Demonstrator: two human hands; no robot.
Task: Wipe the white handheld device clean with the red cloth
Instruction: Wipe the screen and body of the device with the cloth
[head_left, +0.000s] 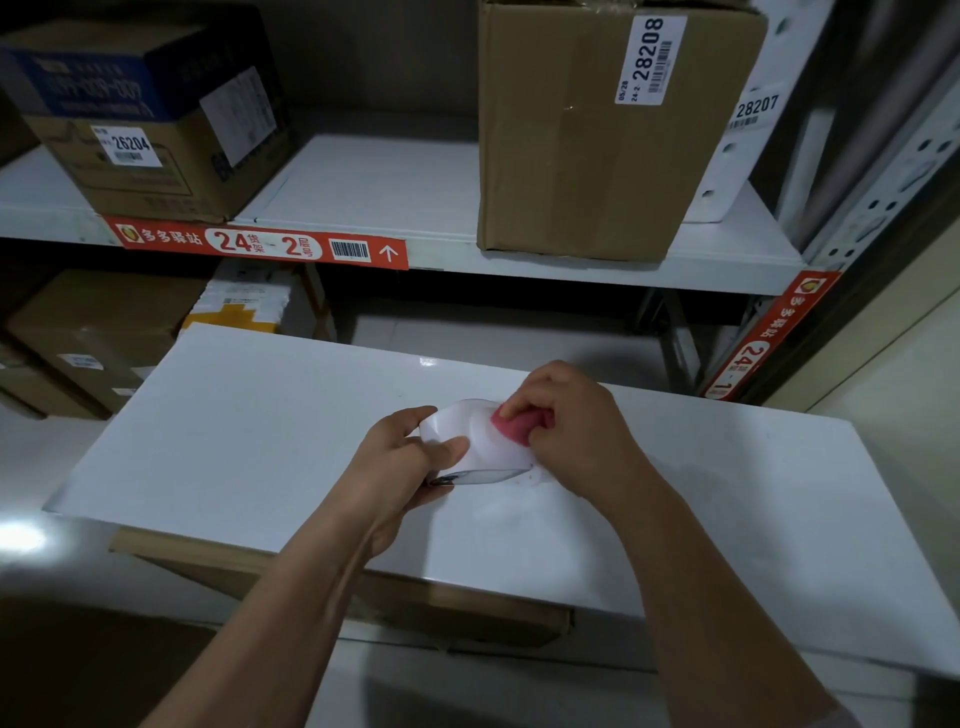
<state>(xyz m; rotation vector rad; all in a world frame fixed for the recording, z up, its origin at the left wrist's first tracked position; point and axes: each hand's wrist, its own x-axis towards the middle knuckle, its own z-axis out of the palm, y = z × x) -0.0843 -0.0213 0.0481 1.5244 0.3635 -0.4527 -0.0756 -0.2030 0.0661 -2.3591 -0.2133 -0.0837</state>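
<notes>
In the head view, the white handheld device (470, 441) is the landmark: it sits low over the white surface (234, 426), near that surface's middle, and whether it rests on it or is lifted just clear cannot be told. The left hand (400, 462) comes in from the device's near-left side and its grip is closed around the device's near end, thumb lying across the top and fingers wrapped underneath, so the dark-edged lower face shows just below the thumb. The right hand (571, 421) is at the device's far-right end, its grip closed on the red cloth (514, 425), which is bunched into a small wad and pressed against the device's upper right face. Behind the device, a shelf (374, 182) carries a tall cardboard box (587, 145) to the far right and a second, darker box (150, 119) to the far left.

The step in hand looks to be the wiping itself, with the cloth in contact and the device steadied. Only one corner is under the cloth, so much of the casing probably remains. The next move likely calls for drawing the wad along the top toward the left thumb, then turning the device in the left grip to reach the hidden faces.
</notes>
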